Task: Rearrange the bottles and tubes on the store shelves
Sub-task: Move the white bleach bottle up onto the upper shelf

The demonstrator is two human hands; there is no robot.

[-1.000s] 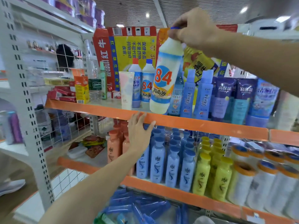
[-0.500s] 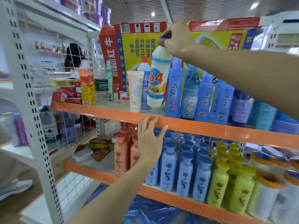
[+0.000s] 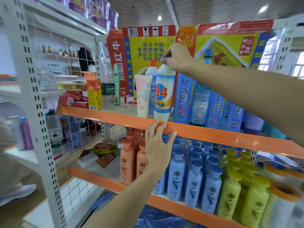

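My right hand point(image 3: 177, 57) grips the blue cap of a white "84" bottle point(image 3: 162, 97), which stands on the upper orange-edged shelf point(image 3: 213, 134) near its front edge. Left of the bottle stands a pale tube point(image 3: 143, 94) on its cap, and a second white bottle with a red cap point(image 3: 151, 70) shows behind them. Tall blue bottles point(image 3: 199, 102) stand to the right. My left hand point(image 3: 158, 145) rests with straight fingers against the shelf's orange front edge, just under the "84" bottle.
Behind the upper row lean big yellow-and-red cartons point(image 3: 148, 46). Left on that shelf: an orange box point(image 3: 94, 94), a clear water bottle point(image 3: 107, 89), red packs point(image 3: 72, 99). The lower shelf point(image 3: 105, 180) carries orange, blue point(image 3: 194, 180) and yellow-green bottles point(image 3: 230, 195). A white upright point(image 3: 37, 112) stands at left.
My right hand has carried the "84" bottle down and back until it stands on the upper shelf beside the tube. The left hand has stayed on the shelf edge.
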